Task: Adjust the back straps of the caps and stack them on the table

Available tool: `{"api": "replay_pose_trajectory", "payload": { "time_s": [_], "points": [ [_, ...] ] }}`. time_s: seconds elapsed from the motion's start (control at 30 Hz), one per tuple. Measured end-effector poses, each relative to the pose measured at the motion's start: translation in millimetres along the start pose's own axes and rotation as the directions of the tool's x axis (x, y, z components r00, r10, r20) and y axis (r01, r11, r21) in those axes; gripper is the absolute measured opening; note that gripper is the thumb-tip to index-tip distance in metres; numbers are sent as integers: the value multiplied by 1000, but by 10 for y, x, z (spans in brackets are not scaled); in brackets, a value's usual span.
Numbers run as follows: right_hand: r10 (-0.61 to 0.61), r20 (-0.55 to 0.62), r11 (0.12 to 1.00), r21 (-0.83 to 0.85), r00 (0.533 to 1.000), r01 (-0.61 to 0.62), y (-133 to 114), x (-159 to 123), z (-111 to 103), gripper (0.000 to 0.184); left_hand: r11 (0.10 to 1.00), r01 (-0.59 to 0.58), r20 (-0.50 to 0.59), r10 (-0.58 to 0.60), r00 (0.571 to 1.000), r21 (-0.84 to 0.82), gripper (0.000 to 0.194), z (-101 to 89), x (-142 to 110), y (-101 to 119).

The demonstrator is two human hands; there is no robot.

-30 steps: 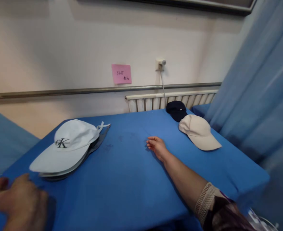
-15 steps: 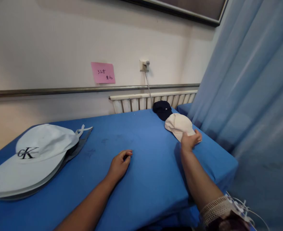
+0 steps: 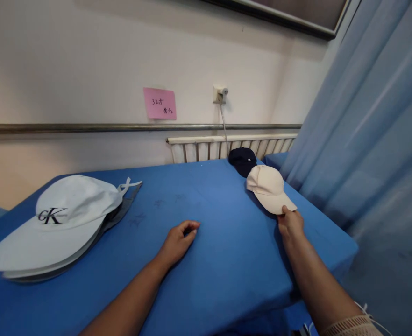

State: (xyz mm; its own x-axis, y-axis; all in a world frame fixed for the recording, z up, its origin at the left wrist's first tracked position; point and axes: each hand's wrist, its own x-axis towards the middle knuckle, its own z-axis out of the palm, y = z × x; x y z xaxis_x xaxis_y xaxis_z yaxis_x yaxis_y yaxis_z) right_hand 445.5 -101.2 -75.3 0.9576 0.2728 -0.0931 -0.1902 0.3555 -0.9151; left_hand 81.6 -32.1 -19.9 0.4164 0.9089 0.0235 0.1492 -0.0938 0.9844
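My right hand (image 3: 290, 222) pinches the front edge of a cream baseball cap's brim, thumb on top and fingers beneath. This cream baseball cap (image 3: 269, 184) sits crown up, its brim pointing toward me. Just behind it is a navy baseball cap (image 3: 243, 161), partly covered by the cream one. My left hand (image 3: 178, 239) rests on the blue tabletop, fingers loosely curled, thumb a little apart, holding nothing. On the left lies a stack of caps: a white cap (image 3: 78, 200) with black "CK" letters on top, with white and dark grey brims showing below.
A blue cloth covers the table (image 3: 223, 252). Behind it are a wall rail (image 3: 115, 127), a white radiator (image 3: 195, 151) and a plugged-in cord (image 3: 221, 95). A pink note (image 3: 160, 103) is stuck above the rail. Blue curtains (image 3: 374, 140) hang along the right side.
My right hand has shifted from the side of the cream cap's brim to its front edge. The brim now shows more fully. My left hand stays put; the view has turned slightly left.
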Motion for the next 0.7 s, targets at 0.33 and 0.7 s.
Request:
{"api": "replay_pose_trajectory", "payload": {
  "time_s": [0.33, 0.7],
  "points": [
    [335, 569, 931, -77, 751, -358, 293, -918, 966, 18, 449, 305, 241, -196, 951, -840, 54, -318, -24, 80],
    [-15, 446, 996, -68, 895, 51, 162, -1428, 1451, 32, 350, 164, 89, -221, 971, -922, 47, -581, 121, -93]
  ]
}}
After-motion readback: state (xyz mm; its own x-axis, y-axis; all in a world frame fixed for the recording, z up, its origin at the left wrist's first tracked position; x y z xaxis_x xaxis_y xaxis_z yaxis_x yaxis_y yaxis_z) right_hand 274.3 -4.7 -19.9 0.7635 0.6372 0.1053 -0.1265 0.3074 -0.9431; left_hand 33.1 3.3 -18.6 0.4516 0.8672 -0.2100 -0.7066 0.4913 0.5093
